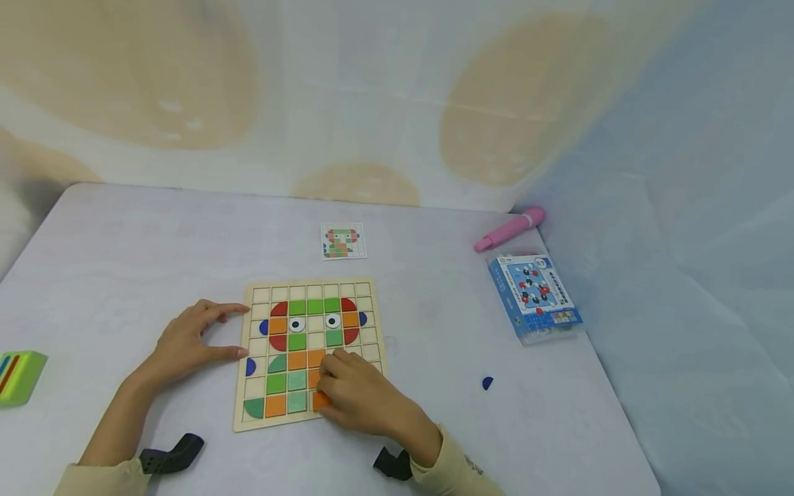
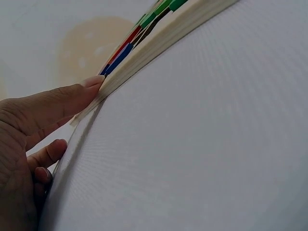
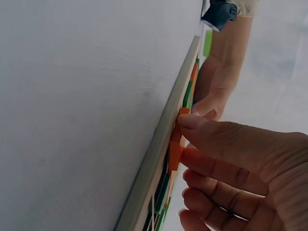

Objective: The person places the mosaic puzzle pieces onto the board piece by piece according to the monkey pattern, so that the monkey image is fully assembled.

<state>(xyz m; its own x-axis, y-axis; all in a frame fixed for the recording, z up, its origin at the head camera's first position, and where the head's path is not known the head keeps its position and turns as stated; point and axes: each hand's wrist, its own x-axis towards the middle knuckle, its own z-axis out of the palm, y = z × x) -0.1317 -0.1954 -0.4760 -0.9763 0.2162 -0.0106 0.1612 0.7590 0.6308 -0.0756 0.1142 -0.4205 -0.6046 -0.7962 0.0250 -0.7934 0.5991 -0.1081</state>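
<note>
A wooden grid board [image 1: 240, 413] lies on the table, with green, orange, red and blue tiles and two eye pieces forming a figure. My right hand [image 1: 362, 396] is over its lower right part. The thumb and index finger pinch an orange square tile [image 3: 174, 151] at the board's near edge, in the bottom row. My left hand [image 1: 186, 337] is at the left edge, thumb and index finger spread apart and touching the frame. In the left wrist view, the thumb [image 2: 91, 86] lies against the board's side. The right hand hides some lower right cells.
Behind the board lies a pattern card [image 1: 344, 241]. A loose blue half-round tile [image 1: 487, 383] is to the right. Farther right are a boxed kit [image 1: 535, 296] and a pink pen-like object [image 1: 510, 229]. A green case [image 1: 21, 377] sits at far left.
</note>
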